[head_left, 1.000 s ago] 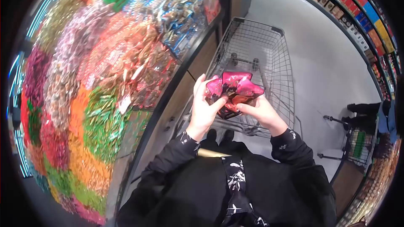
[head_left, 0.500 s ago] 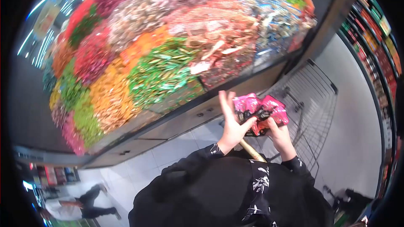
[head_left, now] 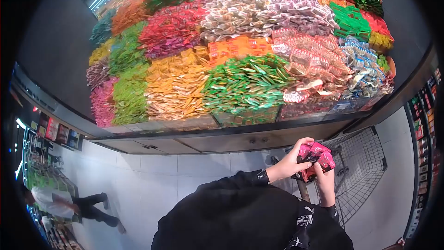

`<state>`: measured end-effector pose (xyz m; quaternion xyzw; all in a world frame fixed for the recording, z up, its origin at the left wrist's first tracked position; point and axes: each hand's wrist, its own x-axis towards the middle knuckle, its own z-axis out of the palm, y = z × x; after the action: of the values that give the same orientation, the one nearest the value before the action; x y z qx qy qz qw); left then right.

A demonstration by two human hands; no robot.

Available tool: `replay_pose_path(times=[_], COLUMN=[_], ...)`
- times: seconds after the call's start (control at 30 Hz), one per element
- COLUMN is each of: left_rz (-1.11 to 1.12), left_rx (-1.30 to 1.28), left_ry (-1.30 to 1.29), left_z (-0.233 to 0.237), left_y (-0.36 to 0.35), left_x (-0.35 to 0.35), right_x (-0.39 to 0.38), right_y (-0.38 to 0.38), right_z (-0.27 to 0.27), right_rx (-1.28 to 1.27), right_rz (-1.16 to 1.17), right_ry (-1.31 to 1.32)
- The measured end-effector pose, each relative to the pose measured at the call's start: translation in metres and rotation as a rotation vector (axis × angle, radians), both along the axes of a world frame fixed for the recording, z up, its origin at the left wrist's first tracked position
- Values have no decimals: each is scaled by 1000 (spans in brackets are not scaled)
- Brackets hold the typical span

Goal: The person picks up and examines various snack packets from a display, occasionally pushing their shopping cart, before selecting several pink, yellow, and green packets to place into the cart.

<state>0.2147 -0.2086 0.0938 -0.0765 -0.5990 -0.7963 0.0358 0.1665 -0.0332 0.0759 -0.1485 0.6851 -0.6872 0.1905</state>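
- Glossy pink, black and red plastic packaging [head_left: 320, 154], crumpled; held in both hands, in front of the body, near the cart; number of pieces cannot be told.
- Left hand [head_left: 293, 163], bare; closed around the packaging's left side.
- Right hand [head_left: 325, 181], bare; grasping its lower right side, thumb against the front.
- Grey wire-mesh shopping cart [head_left: 363, 159]; beyond and right of the hands, partly hidden by them.
- Wide dark-edged display counter [head_left: 226, 140]; bears heaped small wrapped packets [head_left: 247, 83] in green, orange, red, pink, white and blue, grouped by colour.
- Tall dark shelving [head_left: 422, 157], stocked; far right.
- Person in white top and dark trousers [head_left: 58, 202]; far left, on pale grey tiled floor [head_left: 159, 173].
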Motion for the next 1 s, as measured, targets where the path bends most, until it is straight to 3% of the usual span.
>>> replay_pose_path(times=[0.2,0.27,0.3,0.4,0.47,0.53,0.57,0.8,1.0], left_rz=[-37,136,172,290,401,451,474,505,531], left_rx=[319,329,404,467,494,504,489,447,433], left_ry=[-128,-139,-156,-83,-52,10,41,191,193], left_z=[15,21,26,35,44,60,63,75,76], left_y=[-55,-84,-101,-154,-183,-208,-219,-259,-268], left_x=[14,19,22,29,34,39,41,48,57], right_x=[5,9,9,13,12,22,31,29,32], right_y=[-40,-51,-57,-69,-76,-98,-110,-136,-150], right_z=[17,25,24,9,-5,7,17,37,46], right_rx=[-39,592,596,923,834,954,961,1233,1264], right_rz=[-1,-8,-11,97,114,158,55,142,257], right_ry=[244,600,604,424,399,169,360,396,396])
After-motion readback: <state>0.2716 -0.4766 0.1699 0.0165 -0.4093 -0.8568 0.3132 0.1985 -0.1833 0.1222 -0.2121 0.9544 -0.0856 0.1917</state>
